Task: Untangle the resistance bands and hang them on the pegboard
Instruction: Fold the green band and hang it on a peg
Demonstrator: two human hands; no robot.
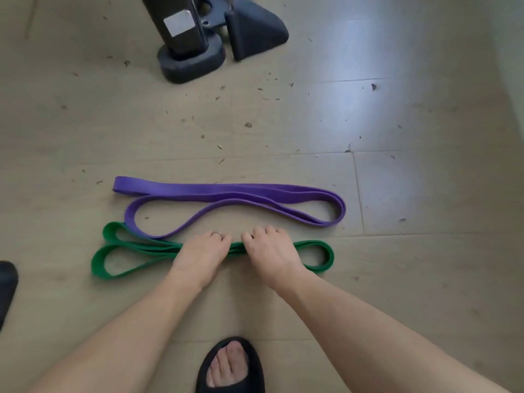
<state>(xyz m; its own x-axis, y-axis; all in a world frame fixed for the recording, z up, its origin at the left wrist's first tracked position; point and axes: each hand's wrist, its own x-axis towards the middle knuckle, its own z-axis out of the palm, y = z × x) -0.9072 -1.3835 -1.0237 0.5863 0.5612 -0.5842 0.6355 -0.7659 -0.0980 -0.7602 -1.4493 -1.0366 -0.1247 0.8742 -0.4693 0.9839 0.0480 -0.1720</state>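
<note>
**A:** ok quick count, what's on the floor?

**B:** two resistance bands: one purple band, one green band right on the near side of the purple one.

**A:** hands?

**B:** two, left hand and right hand, both on the green one. One ring on the left.

**A:** anything else?

**B:** one black slipper with a foot in it, nearer than the purple band, and one black machine base beyond it.

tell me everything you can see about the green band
The green band is a flat, matte, rubbery-looking loop, folded into several layers and lying lengthwise on the floor. Loops fan open at both ends. The left hand and right hand grip its bunched middle. Its far-left loop touches the purple band.
</note>
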